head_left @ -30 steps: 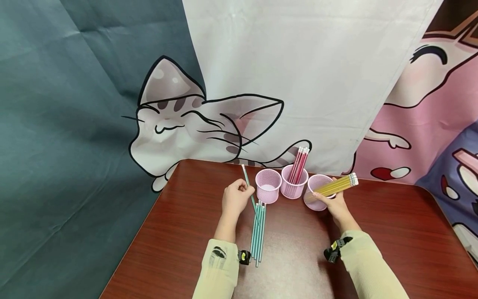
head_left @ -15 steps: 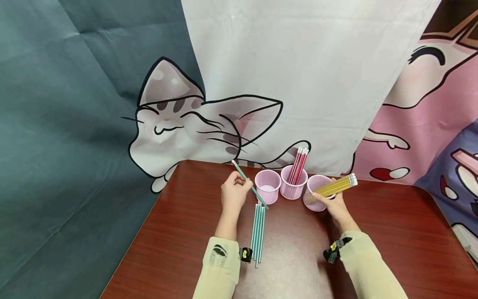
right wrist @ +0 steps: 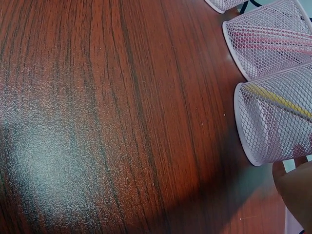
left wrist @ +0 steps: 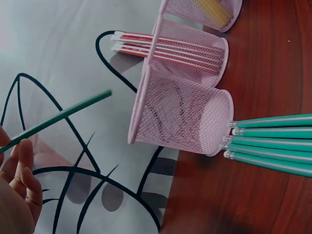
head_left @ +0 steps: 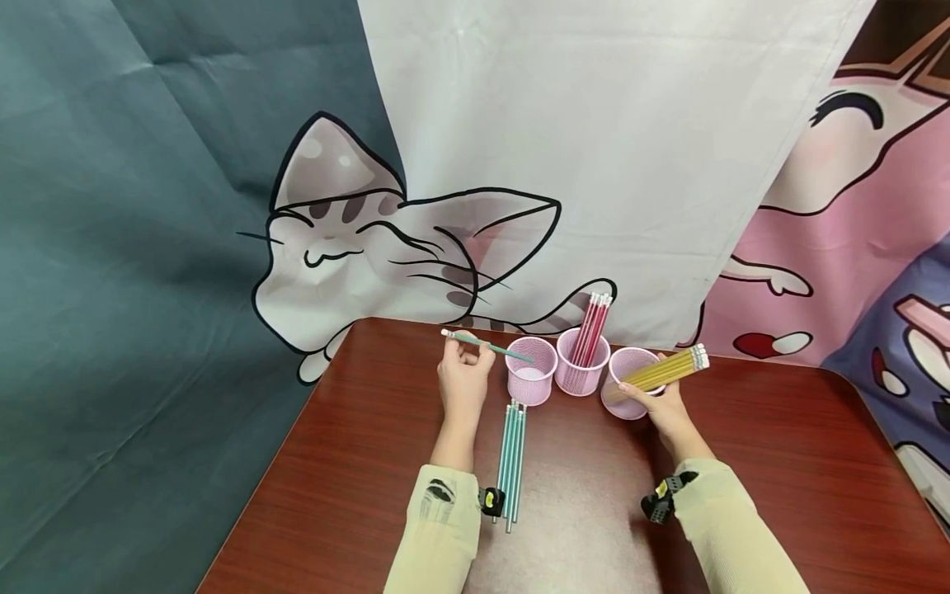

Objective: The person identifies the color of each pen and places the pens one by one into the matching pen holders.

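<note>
My left hand pinches one green pencil with its eraser end to the left. The pencil tilts slightly, and its other end is above the left pink mesh pencil cup; the left wrist view shows it apart from the rim. That cup stands upright, its pale bottom showing. My right hand grips the right pink mesh pencil cup, thumb in front, the other fingers mostly hidden behind. Several yellow pencils lean out of this cup to the right. More green pencils lie beside the left cup.
Between the two cups stands a middle pink mesh cup with several red pencils in it. A printed cloth hangs behind the brown wooden table. The loose green pencils lie near my left wrist.
My left hand has risen slightly from the loose green pencils and turned its pencil from steep to nearly level, swinging the lower end up over the left cup. My right hand stays put.
</note>
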Motion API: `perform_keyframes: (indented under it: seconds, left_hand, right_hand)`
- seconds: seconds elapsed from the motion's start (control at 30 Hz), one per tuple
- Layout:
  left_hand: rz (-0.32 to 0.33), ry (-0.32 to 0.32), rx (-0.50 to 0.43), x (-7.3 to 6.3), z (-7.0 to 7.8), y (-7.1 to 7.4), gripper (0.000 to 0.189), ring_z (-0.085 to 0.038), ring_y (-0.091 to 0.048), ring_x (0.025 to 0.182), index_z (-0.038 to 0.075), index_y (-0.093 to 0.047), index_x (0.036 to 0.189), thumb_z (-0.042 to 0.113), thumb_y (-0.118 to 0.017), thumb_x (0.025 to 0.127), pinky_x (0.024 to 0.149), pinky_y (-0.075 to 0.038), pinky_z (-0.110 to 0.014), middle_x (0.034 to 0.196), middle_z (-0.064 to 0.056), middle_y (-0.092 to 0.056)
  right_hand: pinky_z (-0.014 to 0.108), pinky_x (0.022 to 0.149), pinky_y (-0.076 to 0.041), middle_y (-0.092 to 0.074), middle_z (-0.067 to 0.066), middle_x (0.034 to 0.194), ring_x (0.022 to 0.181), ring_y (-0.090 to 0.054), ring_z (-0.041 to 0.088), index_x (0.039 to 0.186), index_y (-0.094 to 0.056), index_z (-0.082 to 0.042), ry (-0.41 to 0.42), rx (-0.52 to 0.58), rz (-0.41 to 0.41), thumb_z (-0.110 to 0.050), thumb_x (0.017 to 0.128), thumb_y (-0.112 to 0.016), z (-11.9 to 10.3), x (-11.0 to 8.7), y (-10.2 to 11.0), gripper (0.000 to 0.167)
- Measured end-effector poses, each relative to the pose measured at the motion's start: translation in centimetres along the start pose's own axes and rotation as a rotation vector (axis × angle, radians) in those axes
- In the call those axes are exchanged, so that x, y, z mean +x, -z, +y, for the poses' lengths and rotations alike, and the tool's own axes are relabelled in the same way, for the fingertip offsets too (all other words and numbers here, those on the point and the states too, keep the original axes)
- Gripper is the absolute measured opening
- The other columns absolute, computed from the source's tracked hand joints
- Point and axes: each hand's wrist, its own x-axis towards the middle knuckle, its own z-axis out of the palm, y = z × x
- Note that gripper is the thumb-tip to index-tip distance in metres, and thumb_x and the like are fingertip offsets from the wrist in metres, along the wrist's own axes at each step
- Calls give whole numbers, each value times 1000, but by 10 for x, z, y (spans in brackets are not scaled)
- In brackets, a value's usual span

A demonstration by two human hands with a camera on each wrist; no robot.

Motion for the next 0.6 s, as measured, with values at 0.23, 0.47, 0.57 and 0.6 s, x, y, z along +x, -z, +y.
perform_keyframes:
  seconds: [0.23,0.47,0.57,0.6]
  left_hand:
    - [-77,37,102,-6,-13,-9,11,-6,-57,51,17,-56,95,23,-60,86,47,-39,-31,61,4,-63]
    - [-129,44,167,-19,-32,-19,13,-2,-62,56,18,-58,95,29,-59,89,56,-44,-32,74,7,-69]
    - [-132,32,183,-23,-38,-22,12,-2,-62,59,18,-60,93,28,-62,87,56,-45,-31,76,7,-70]
    - [-131,27,191,-24,-40,-23,11,-3,-61,59,18,-61,92,27,-63,86,55,-45,-31,76,7,-70]
  right_hand:
    - [35,110,-10,-18,18,145,132,-17,26,147,1,-13,-12,4,4,-7,81,-69,-1,-1,0,97]
    - [34,110,-9,-15,17,147,133,-15,25,148,4,-13,-9,7,-2,-4,82,-66,-3,-2,0,97]
    - [34,110,-10,-15,17,148,133,-15,25,148,4,-14,-2,7,-4,-3,82,-66,-3,-2,0,97]
    - [34,110,-10,-15,17,147,133,-15,25,148,4,-13,0,5,-4,-3,82,-66,-3,-1,-1,97]
